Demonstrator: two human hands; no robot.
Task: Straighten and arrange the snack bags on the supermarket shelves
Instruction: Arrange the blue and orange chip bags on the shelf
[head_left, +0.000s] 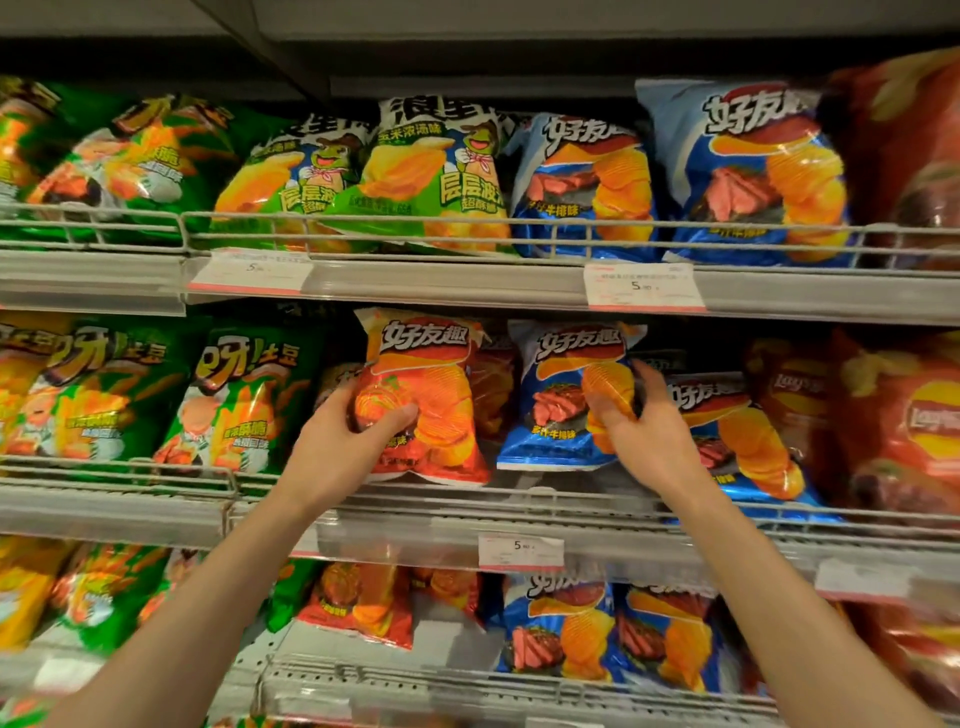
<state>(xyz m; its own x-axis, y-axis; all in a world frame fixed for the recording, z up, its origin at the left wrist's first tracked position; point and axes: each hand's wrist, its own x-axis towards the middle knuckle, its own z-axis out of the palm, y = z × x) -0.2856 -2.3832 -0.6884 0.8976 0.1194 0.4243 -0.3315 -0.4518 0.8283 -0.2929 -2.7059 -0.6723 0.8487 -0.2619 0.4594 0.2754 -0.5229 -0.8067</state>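
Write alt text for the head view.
On the middle shelf, the left hand grips an orange chip bag and the right hand grips a blue chip bag. Shelves above and below hold more snack bags.

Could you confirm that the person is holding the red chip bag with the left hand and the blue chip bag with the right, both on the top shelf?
Not quite: the head view shows both on the middle shelf, not the top. The left hand does grip the red chip bag, and the right hand the blue chip bag.
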